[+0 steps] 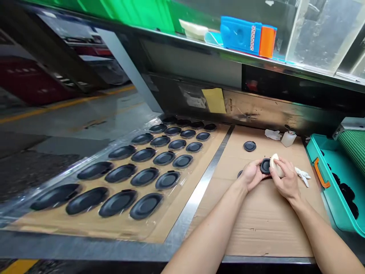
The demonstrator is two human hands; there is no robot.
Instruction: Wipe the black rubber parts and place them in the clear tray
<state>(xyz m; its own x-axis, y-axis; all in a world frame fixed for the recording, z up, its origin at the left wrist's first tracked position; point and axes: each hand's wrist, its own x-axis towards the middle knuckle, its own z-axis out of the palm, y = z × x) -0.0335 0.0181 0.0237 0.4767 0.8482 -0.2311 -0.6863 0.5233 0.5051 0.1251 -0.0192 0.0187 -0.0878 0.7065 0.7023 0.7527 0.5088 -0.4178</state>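
My left hand (253, 174) holds a small round black plastic part (265, 166) with a raised rim, over the cardboard. In my right hand (286, 177) is a cream-coloured pad (276, 164), its edge close against the black part; whether they touch I cannot tell. Another black part (249, 146) lies on the cardboard beyond my hands. One more dark part (240, 174) shows only partly behind my left wrist. A white glove or cloth (302, 176) sticks out to the right of my right hand.
A clear tray (148, 230) with rows of black parts covers the left of the bench. At right stands a teal bin (336, 201) with black parts, beside a green belt (355, 146). A white bottle (288, 137) stands behind; a shelf above bears a blue-and-orange box (248, 38).
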